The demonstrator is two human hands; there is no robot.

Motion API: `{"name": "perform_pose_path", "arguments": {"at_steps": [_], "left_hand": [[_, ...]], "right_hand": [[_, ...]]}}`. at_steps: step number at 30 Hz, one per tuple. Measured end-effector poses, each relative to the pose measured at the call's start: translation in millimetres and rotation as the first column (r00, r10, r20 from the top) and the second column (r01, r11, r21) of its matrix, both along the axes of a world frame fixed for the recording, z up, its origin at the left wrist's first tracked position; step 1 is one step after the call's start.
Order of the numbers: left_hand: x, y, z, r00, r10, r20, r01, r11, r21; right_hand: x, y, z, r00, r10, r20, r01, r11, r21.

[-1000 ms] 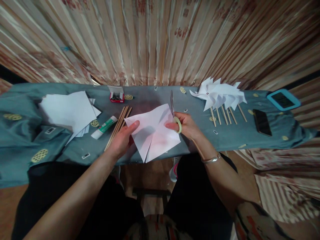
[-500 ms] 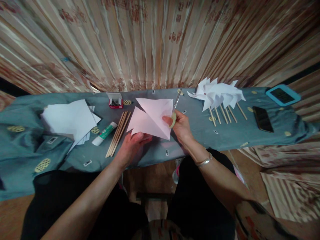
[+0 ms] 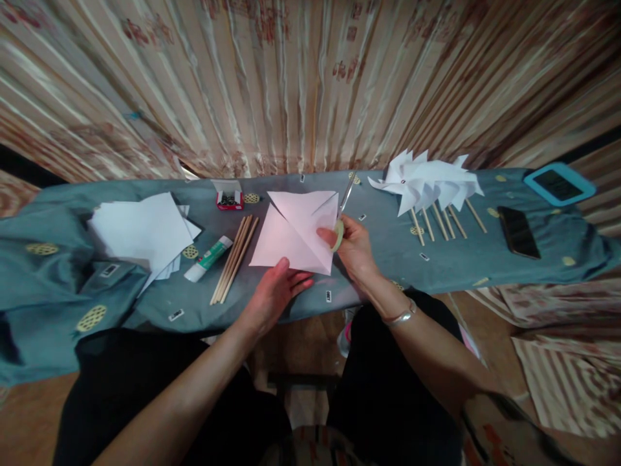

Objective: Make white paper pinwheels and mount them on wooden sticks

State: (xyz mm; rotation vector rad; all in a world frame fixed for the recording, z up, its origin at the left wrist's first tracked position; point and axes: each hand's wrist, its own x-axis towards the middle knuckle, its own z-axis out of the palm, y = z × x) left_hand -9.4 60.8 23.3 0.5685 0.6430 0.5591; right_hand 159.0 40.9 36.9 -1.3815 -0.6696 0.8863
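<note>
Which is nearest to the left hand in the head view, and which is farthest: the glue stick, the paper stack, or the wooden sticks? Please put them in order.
1. Wooden sticks: just to the left of the left hand.
2. Glue stick: left of the wooden sticks.
3. Paper stack: farther left, past the glue stick.

The paper [image 3: 279,243] was pinkish white, the scissor handle [image 3: 340,230] pale yellow-green. The tablecloth [image 3: 388,265] was grey-blue (scattered with yellow pineapple-like motifs [image 3: 92,318]), the glue stick [image 3: 209,258] green and white, the curtain [image 3: 301,97] beige with reddish prints [image 3: 348,68].
</note>
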Motion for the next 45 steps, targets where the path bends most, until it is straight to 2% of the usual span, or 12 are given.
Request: {"name": "perform_pose_path", "arguments": {"at_steps": [3,7,12,15,20,22,23,26,31,45], "left_hand": [[2.4,4.9,2.4,0.992,0.115,-0.059,-0.116,0.993,-0.016],[0.3,14.0,2.1,0.939,0.293,-0.180,-0.296,0.955,0.013],[-9.9,29.5,6.2,0.886,0.429,-0.175,-0.401,0.900,0.171],[-15.5,41.4,15.1,0.839,0.518,-0.167,-0.471,0.844,0.255],[-18.7,54.3,27.6,0.758,0.639,-0.133,-0.592,0.759,0.273],[-18.7,55.4,28.1,0.752,0.646,-0.130,-0.604,0.754,0.257],[-18.6,55.3,27.5,0.757,0.641,-0.129,-0.600,0.759,0.251],[-17.7,54.1,23.9,0.776,0.617,-0.128,-0.580,0.779,0.236],[-13.9,51.8,21.4,0.807,0.579,-0.122,-0.556,0.812,0.177],[-9.1,45.5,25.2,0.801,0.576,-0.161,-0.557,0.816,0.153]], "right_hand": [[-10.3,-2.0,-5.1,0.998,0.059,0.009,-0.059,0.997,-0.040],[-17.0,-3.4,-9.9,0.994,0.111,-0.016,-0.111,0.992,-0.064],[-18.0,-11.2,-6.3,0.971,0.240,-0.003,-0.238,0.959,-0.152],[-17.5,-21.0,-2.7,0.910,0.410,-0.056,-0.412,0.883,-0.227],[-18.6,-38.8,-0.9,0.722,0.681,-0.125,-0.677,0.657,-0.331],[-21.4,-43.6,-1.2,0.676,0.721,-0.150,-0.718,0.600,-0.352],[-23.2,-45.2,-1.6,0.666,0.729,-0.156,-0.726,0.588,-0.356],[-29.0,-46.6,-3.2,0.663,0.733,-0.151,-0.728,0.585,-0.359],[-35.4,-44.2,-7.5,0.674,0.718,-0.170,-0.729,0.612,-0.306],[-38.6,-39.9,-9.2,0.696,0.693,-0.187,-0.715,0.644,-0.273]]}}
